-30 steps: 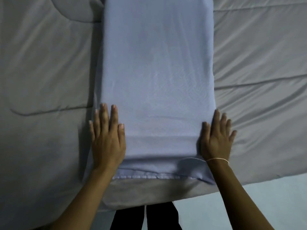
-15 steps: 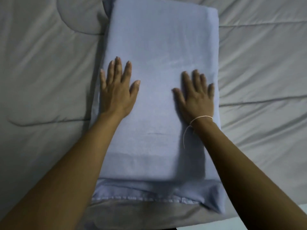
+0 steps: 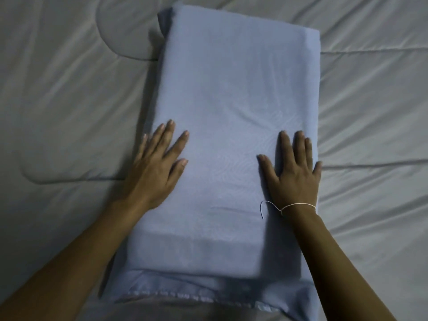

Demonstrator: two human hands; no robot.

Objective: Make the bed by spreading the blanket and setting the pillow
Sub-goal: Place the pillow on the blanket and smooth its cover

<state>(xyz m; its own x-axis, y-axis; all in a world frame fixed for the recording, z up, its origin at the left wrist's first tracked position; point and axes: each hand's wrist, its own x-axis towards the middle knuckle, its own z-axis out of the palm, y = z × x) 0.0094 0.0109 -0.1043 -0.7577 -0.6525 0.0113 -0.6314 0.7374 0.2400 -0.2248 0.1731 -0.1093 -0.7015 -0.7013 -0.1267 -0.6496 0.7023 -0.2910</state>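
A long light-blue pillow (image 3: 231, 93) lies lengthwise in the middle of the view, on top of a grey quilted blanket (image 3: 69, 89) that is spread over the bed. My left hand (image 3: 157, 167) rests flat on the pillow's left edge, fingers apart, holding nothing. My right hand (image 3: 294, 172) lies flat near the pillow's right edge, fingers apart; a thin white string is tied round its wrist. The pillowcase's open hem hangs at the near end, close to the bed's edge.
The grey blanket (image 3: 370, 112) runs out of view to the left, right and far side, with stitched seams and soft creases. The bed's near edge lies just below the pillow's hem at the bottom of the view.
Both hands went from the pillow's near corners up onto its top face, then slid back toward me and outward to its side edges. The pillow's far end has come into view.
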